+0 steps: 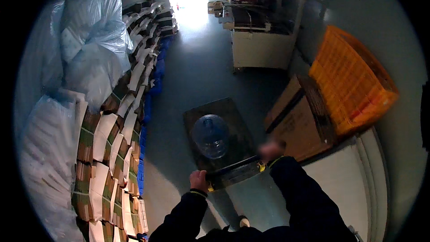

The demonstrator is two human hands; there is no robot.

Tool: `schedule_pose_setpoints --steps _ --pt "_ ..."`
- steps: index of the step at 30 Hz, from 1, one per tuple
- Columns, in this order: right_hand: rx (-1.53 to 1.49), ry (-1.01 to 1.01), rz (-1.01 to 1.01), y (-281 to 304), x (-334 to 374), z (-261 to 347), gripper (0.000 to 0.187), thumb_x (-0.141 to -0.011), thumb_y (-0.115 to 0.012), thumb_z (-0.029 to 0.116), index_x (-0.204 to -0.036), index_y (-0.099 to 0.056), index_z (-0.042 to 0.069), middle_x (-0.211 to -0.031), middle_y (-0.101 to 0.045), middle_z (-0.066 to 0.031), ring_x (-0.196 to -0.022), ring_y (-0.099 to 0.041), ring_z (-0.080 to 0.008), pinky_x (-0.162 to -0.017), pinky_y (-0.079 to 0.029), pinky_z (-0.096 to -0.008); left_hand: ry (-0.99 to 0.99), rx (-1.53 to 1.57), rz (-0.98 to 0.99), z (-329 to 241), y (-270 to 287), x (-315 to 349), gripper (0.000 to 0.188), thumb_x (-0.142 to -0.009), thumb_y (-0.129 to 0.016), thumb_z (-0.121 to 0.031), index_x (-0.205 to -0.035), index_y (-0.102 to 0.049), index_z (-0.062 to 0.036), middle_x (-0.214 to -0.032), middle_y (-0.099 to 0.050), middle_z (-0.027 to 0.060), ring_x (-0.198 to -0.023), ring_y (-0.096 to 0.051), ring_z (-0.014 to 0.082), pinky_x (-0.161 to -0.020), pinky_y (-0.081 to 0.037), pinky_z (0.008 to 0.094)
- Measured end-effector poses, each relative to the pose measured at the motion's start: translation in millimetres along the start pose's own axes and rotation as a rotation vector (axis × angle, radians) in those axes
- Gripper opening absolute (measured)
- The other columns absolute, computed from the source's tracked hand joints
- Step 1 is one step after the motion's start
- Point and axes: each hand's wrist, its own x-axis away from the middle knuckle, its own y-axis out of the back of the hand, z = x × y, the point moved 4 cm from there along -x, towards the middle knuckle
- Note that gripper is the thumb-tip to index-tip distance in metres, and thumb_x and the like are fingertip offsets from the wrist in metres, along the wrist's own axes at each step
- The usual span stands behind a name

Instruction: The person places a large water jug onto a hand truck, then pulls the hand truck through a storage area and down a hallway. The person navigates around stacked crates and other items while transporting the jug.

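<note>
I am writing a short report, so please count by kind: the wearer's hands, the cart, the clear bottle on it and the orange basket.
Hands: 2 (left hand, right hand)
Cart: 1
Clear bottle: 1
Orange basket: 1
Total: 5

1 jug (210, 136) on cart (239, 127), crate (347, 78) right

Along the left edge of the grey floor (197, 71), bundled cardboard stacks (102, 131) rise beside blue pallets (141, 161) and clear plastic bags (92, 18), while an orange basket (342, 78), a brown carton (301, 127) and a pale cabinet (260, 50) line its right edge.
</note>
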Motion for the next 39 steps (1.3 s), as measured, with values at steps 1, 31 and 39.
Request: schedule_pose_setpoints --steps 1,31,39 --pt "-0.005 -0.001 0.014 -7.6 -26.8 -10.7 0.020 -0.055 -0.067 0.023 -0.068 -0.055 0.015 -0.065 -0.057 -0.0034 -0.066 -0.057 -0.0224 -0.061 -0.041 -0.0374 -0.003 0.006 -0.011 11.5 -5.1 -27.7 0.023 -0.062 -0.055 0.000 -0.083 -0.049 -0.0078 -0.070 -0.048 0.0127 -0.070 -0.049 0.0336 -0.059 -0.036 0.0434" --pt "-0.192 0.014 -0.153 -321.3 -867.0 -161.0 0.007 -0.067 -0.056 0.019 -0.068 -0.053 0.012 -0.065 -0.055 -0.0061 -0.063 -0.056 -0.0242 -0.057 -0.041 -0.0369 0.179 -0.377 0.299 538.1 -158.7 -776.5 0.023 -0.071 -0.060 -0.022 -0.090 -0.057 -0.0100 -0.090 -0.055 0.0095 -0.089 -0.053 0.0271 -0.086 -0.038 0.0445" --pt "-0.240 0.075 -0.233 -390.4 -1051.9 -236.4 0.011 -0.069 -0.056 0.019 -0.061 -0.051 0.013 -0.058 -0.050 -0.0063 -0.054 -0.050 -0.0244 -0.049 -0.039 -0.0363 -0.067 -0.440 0.055 620.5 -192.1 -977.7 0.026 -0.068 -0.063 -0.027 -0.088 -0.059 -0.0100 -0.090 -0.057 0.0122 -0.085 -0.055 0.0284 -0.078 -0.043 0.0403"
